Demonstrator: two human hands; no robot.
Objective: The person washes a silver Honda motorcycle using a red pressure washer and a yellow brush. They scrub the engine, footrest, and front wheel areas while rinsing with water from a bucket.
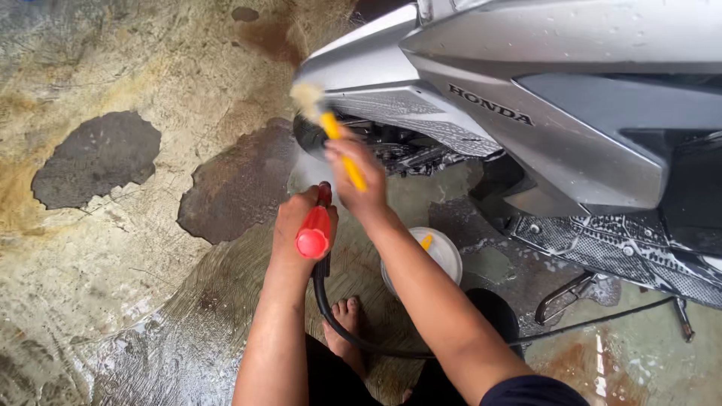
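Blurred brush (325, 120) (right hand (359, 177)), handle half hidden

An outdoor wash yard: wet, stained concrete floor (113, 248) under a soapy silver scooter (556, 98).

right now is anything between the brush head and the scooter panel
Nothing visible. The right hand holds the yellow brush with its bristle head right at the edge of the silver scooter panel; whether they touch is too blurred to tell. The left hand holds the red spray gun lower, apart from it.
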